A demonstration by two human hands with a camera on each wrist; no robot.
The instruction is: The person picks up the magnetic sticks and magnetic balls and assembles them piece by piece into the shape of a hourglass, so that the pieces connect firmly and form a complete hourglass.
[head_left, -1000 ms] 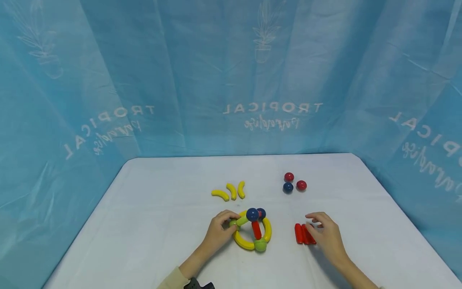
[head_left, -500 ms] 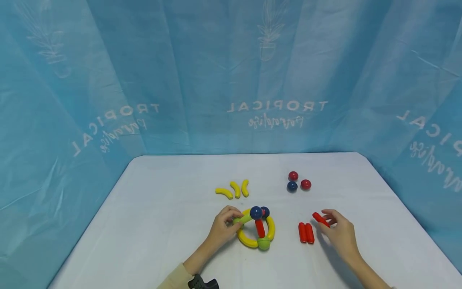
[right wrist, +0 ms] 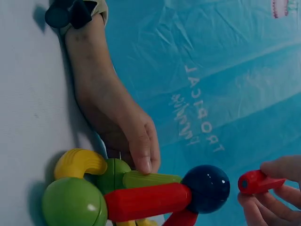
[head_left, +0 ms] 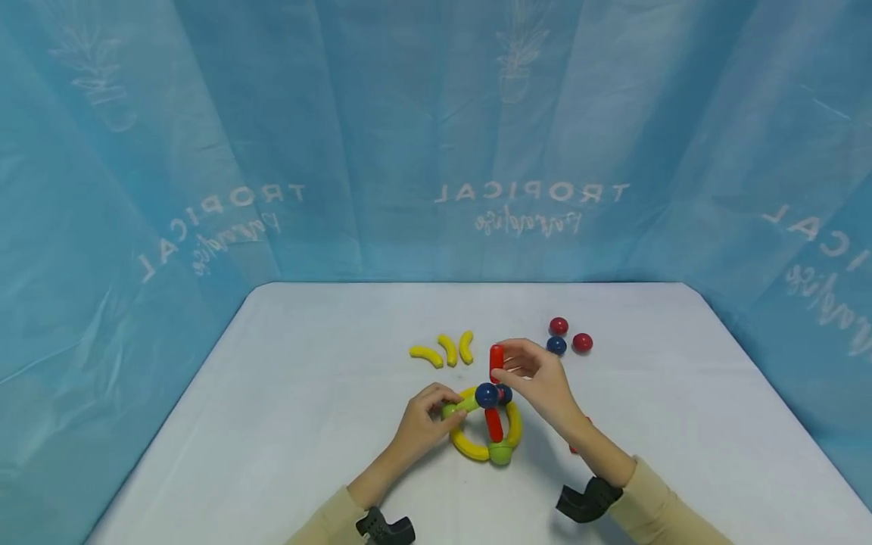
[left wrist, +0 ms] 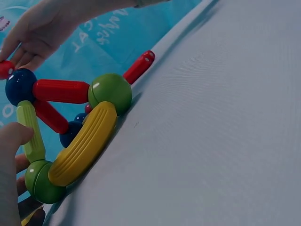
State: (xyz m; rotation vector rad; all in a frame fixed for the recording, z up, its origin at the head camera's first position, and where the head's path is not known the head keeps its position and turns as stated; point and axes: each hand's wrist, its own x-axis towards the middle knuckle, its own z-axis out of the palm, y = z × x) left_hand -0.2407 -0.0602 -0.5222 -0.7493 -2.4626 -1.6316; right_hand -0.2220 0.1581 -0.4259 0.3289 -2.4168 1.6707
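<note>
Currently, a ball-and-rod frame is positioned near the middle of the white table, well in from the left and right edges. Its base is formed by curved yellow rods joined at green balls; red rods and a light green rod are connected to a raised blue ball. The frame is gripped by the left hand: the light green rod is clamped between thumb and fingers, just beside a green ball. By the right hand, a separate red rod is pinched between thumb and fingertips. It is held roughly upright over the raised blue ball; a narrow gap between the two is shown in the right wrist view. At least one further red rod is laid on the table, largely hidden by the right forearm in the head view. Three loose yellow pieces are placed between the frame and the far edge. Toward the far right corner, two red balls and a loose blue ball are grouped. Behind the far edge, a blue curtain is hung.
</note>
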